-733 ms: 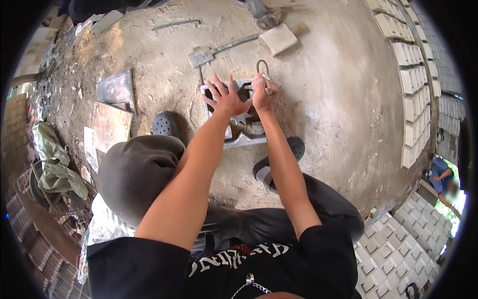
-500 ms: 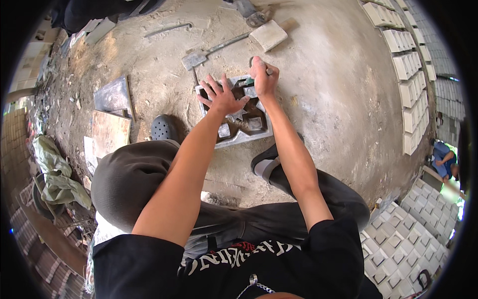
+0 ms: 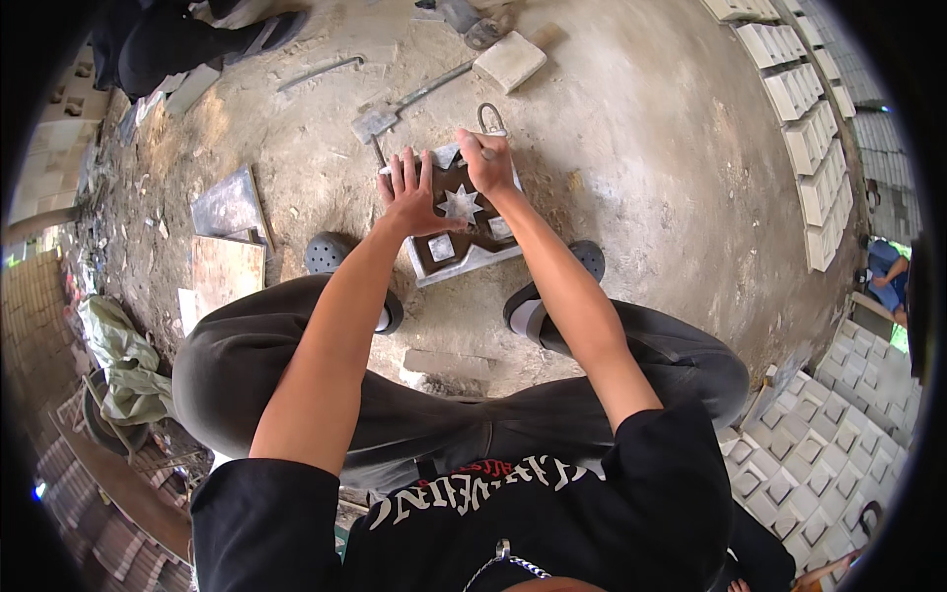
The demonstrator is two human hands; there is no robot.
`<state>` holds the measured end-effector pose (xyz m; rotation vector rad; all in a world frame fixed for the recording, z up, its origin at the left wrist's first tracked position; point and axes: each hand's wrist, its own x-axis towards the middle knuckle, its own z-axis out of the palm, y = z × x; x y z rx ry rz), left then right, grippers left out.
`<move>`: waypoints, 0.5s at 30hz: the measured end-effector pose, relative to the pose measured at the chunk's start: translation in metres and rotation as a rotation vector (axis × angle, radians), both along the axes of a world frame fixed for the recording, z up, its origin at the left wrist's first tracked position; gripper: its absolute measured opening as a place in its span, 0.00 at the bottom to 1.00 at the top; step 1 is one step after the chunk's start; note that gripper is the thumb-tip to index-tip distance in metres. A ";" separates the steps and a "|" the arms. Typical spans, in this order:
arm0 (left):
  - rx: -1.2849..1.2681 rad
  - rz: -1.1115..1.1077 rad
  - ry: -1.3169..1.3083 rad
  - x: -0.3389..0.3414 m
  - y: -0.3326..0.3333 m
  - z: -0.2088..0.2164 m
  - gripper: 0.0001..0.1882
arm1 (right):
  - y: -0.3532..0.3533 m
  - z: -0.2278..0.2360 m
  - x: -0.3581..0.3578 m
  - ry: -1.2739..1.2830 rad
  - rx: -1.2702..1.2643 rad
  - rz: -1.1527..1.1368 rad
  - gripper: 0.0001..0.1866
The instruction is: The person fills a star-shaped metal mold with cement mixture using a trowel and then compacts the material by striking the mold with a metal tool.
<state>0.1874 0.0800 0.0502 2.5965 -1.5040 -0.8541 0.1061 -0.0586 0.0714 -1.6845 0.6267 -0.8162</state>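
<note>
A metal mould [image 3: 473, 266] with a pale rim and brown recesses lies on the floor between my feet. It has a raised star [image 3: 461, 205] in the middle and raised squares near its corners. My left hand [image 3: 406, 205] rests on the mould's left side with fingers spread, holding nothing. Over the far right part of the mould, my right hand [image 3: 487, 170] is closed round a short tool with a round handle [image 3: 488, 154]. The working end of that tool is hidden under the hand. A loop handle [image 3: 489, 116] stands up from the mould's far edge.
Beyond the mould lie a flat-headed, long-handled tool [image 3: 375, 123], a pale block [image 3: 510, 61] and a metal rod [image 3: 321, 73]. Boards [image 3: 229, 266] lie to the left. Pale cast blocks [image 3: 824, 178] line the right. Another person's leg [image 3: 187, 49] is at the far left.
My right hand has moved inward over the mould, toward my left hand, still gripping the tool. The star and loop handle now show more fully. The whole view has shifted slightly.
</note>
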 end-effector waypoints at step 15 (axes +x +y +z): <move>0.000 0.862 0.136 -0.031 -0.033 0.003 0.82 | -0.047 0.112 -0.041 -0.549 0.299 0.049 0.26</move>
